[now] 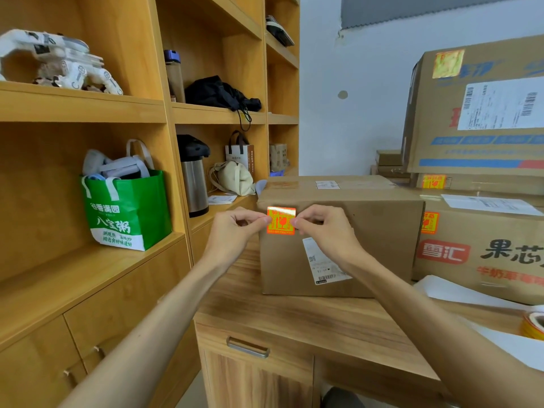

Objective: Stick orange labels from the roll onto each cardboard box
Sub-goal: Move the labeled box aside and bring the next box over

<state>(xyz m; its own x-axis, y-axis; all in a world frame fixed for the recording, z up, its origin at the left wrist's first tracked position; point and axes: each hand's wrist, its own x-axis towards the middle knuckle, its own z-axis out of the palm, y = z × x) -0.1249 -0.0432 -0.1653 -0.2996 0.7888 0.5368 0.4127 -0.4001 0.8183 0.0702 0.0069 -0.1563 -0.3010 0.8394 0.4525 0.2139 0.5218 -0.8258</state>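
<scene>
Bright, even light fills the room, soft enough that nothing throws a hard shadow; the shelves (88, 107) only darken toward their backs. The orange label (281, 220) I pinch glares pale yellow along its top edge, and a second label (448, 63) high on the right is washed out by shine. My wide lens bows straight lines near the edges. Everything looks slightly soft, and the print on the right-hand boxes (500, 254) smears.

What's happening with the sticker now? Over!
Left hand and right hand pinch orange label, one each side. Label against box front, upper left. Nothing blocking.
</scene>
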